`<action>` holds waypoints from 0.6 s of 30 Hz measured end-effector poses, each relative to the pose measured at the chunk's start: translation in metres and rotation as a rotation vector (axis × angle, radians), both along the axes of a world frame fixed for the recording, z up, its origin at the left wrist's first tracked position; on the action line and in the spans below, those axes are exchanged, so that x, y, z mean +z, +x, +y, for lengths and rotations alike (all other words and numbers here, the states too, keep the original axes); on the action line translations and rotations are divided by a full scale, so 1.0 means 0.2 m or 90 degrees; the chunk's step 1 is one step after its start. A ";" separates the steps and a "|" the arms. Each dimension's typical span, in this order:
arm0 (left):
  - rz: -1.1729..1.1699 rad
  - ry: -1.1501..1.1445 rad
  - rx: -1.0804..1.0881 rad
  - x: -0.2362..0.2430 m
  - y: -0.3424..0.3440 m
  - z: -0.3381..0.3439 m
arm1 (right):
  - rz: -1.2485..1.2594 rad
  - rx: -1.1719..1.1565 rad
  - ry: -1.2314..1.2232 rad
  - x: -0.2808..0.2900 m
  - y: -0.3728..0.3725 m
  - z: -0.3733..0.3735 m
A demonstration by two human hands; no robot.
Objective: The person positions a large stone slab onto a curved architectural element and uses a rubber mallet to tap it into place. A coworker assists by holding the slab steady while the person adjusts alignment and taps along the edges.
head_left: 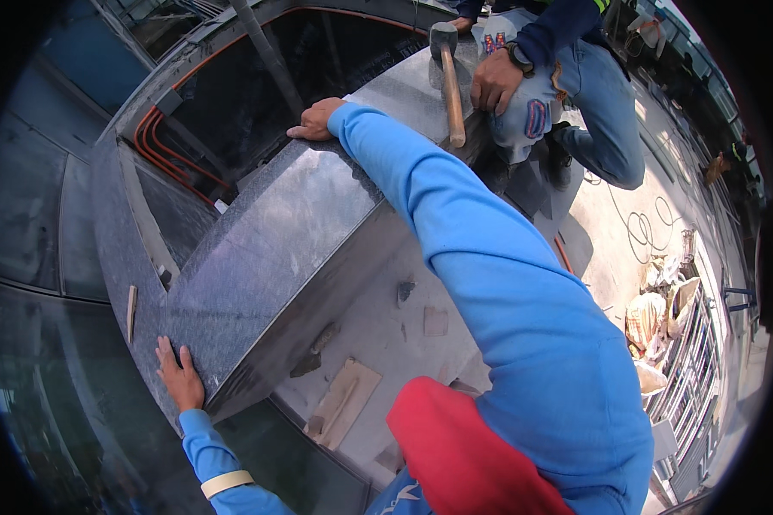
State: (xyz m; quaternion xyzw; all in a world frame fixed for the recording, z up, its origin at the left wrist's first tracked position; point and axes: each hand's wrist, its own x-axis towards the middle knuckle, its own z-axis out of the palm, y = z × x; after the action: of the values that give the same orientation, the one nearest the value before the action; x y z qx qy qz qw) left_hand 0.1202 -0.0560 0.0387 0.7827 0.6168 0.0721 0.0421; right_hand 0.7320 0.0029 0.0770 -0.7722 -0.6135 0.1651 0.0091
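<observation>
A large grey polished stone slab [275,249] lies tilted across a curved ledge. My left hand [179,375] rests flat on its near lower corner, fingers spread. My right hand [315,120], on a blue-sleeved arm, presses on the slab's far upper edge. Neither hand holds anything. Beyond the slab's far end another person in jeans crouches, one hand [494,81] beside a wooden-handled mallet [449,77] that lies on the stone.
Orange pipes [159,154] run along a dark recess behind the slab. Small wooden wedges [342,402] lie on the concrete below. Coiled cable [648,225], sacks [653,322] and a metal railing [696,378] are at the right.
</observation>
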 end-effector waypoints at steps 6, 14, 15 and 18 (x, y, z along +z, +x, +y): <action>-0.021 -0.010 0.006 0.02 0.01 -0.01 | 0.005 0.008 -0.015 0.06 -0.01 0.01; -0.026 -0.008 0.008 0.05 0.03 -0.03 | -0.016 0.041 -0.028 -0.01 0.02 0.10; -0.043 -0.001 0.014 0.05 0.04 -0.04 | -0.069 0.060 -0.005 -0.01 0.01 0.11; -0.036 -0.006 0.031 0.07 0.04 -0.04 | -0.109 0.033 -0.011 -0.04 0.02 0.14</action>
State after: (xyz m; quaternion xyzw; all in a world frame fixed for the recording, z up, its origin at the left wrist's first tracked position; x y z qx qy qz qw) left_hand 0.1281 -0.0634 0.0519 0.7648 0.6346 0.0924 0.0613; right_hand 0.7350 0.0303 0.0695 -0.7673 -0.6305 0.1040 -0.0542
